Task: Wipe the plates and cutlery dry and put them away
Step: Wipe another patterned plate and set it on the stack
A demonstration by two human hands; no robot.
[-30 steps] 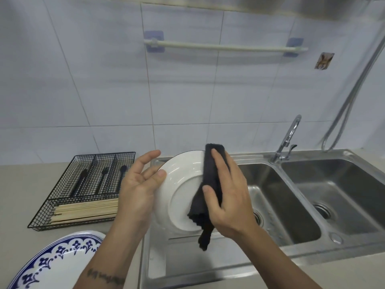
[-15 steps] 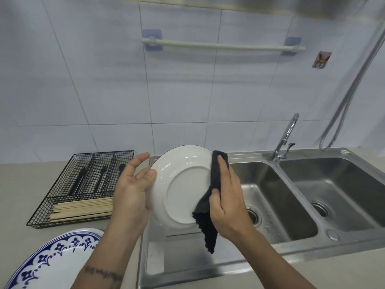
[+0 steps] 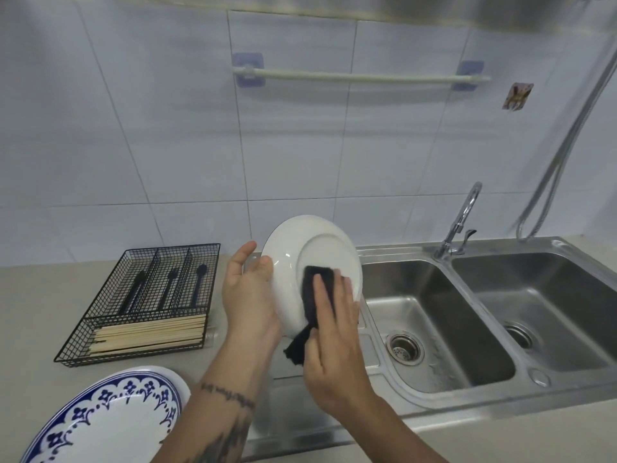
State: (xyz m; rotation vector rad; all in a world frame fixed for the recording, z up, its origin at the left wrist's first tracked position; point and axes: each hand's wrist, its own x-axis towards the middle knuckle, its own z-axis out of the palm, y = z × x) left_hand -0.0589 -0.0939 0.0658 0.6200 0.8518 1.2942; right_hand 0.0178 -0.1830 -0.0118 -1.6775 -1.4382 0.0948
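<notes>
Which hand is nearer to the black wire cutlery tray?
The left. The left hand holds the white plate's left edge, just right of the cutlery tray. The right hand presses the dark cloth on the plate, farther right, over the sink.

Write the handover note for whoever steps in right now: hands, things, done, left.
Left hand: holds the white plate upright by its edge, over the sink's draining side.
Right hand: presses the dark cloth on the plate's underside.
Wire tray on the counter: black cutlery and chopsticks inside.
Blue-patterned plate: lies on the counter, near left.
Done: cutlery is in the tray.
Left: finish wiping the white plate, put the plates away.
</notes>
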